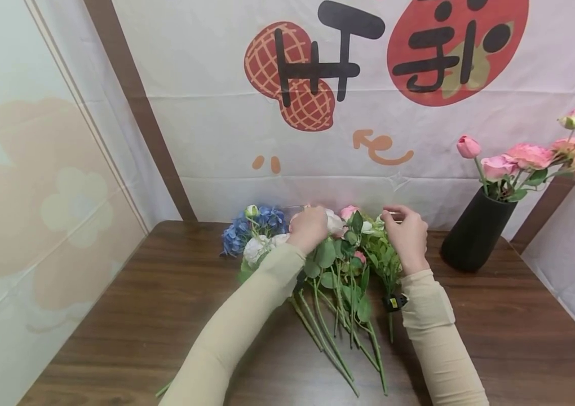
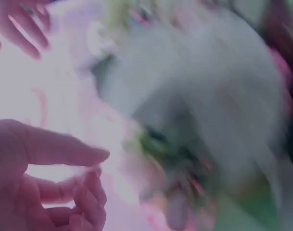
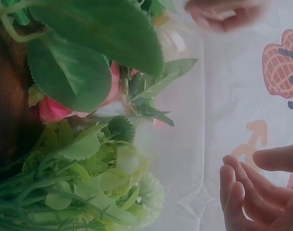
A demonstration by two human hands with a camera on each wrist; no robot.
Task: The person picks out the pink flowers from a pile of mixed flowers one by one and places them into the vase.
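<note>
A loose bunch of flowers lies on the table under both hands, its stems pointing toward me. My left hand [image 1: 309, 226] hovers over white blooms [image 1: 335, 222]; the left wrist view shows its fingers [image 2: 64, 149] loosely bent, with nothing visible between them. Above the light-green foliage [image 1: 383, 251] is my right hand [image 1: 409, 238], its thumb and fingers [image 3: 240, 192] apart and holding nothing. Blue hydrangeas [image 1: 237, 235] and a white flower [image 1: 256, 250] lie left of my left hand. Green leaves [image 1: 325, 254] and bare stems [image 1: 330, 344] stretch between my arms.
A black vase [image 1: 477, 231] holding pink flowers [image 1: 528, 157] stands at the right rear of the brown wooden table [image 1: 511, 327]. Behind the table hangs a printed white cloth [image 1: 206, 129]. One stem end [image 1: 163, 389] shows beside my left sleeve.
</note>
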